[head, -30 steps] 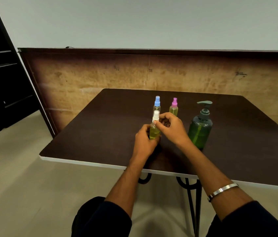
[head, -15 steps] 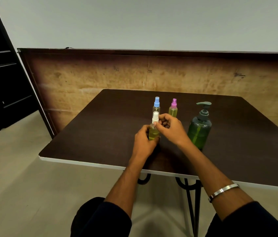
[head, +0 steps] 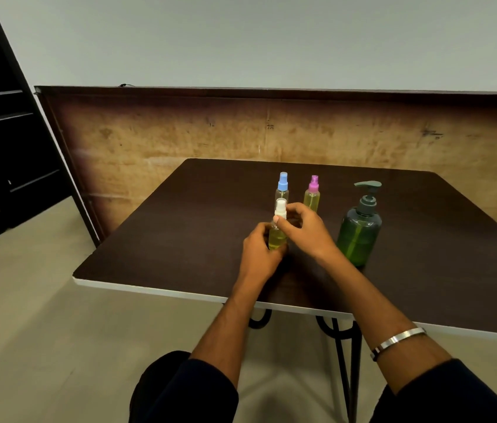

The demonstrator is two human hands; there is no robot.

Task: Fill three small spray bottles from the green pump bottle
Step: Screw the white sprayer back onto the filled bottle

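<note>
Pump bottle [head: 359,236]: green, upright on the dark table [head: 180,233], right of both hands and touched by neither.
White-cap bottle [head: 277,236]: upright, yellow-green liquid inside, held between the two hands near the table's middle.
Left hand [head: 261,251]: fingers curled round the lower body of the white-cap bottle.
Right hand [head: 305,230]: fingers curled at the bottle's neck just under the white cap; thumb tip touches the neck.
Blue-cap bottle [head: 282,190]: upright just behind the white-cap bottle, capped, liquid inside.
Pink-cap bottle [head: 312,195]: upright beside the blue-cap one, capped, liquid inside.
Bangle [head: 398,341]: silver, on the right wrist.
Board [head: 180,132]: worn wood, standing behind the table.
</note>
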